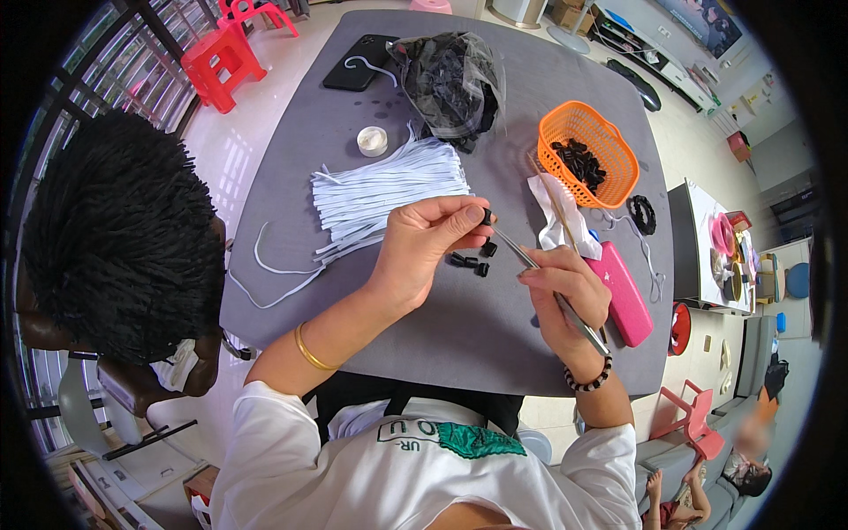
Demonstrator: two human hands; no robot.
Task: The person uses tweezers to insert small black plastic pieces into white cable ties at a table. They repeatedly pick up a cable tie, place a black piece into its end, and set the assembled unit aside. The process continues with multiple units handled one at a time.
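Note:
Between thumb and fingers, my left hand (427, 242) pinches a small black plastic piece (487, 216). My right hand (570, 295) grips metal tweezers (563, 301), whose tips reach close to that piece; whether they touch it I cannot tell. Several more black pieces (469, 262) lie on the grey-covered table (424, 344) just below my fingers. Left of my left hand a bundle of flat white cords (391, 189) is spread out, and one loose cord (278, 270) trails towards the table's left edge.
An orange plastic basket (613, 156) holds black pieces. A clear bag (454, 86) of black items stands near a black phone (358, 63). A small round tub (372, 141), white tissue (563, 218) and pink case (621, 295) lie about. A person (748, 457) is on the sofa.

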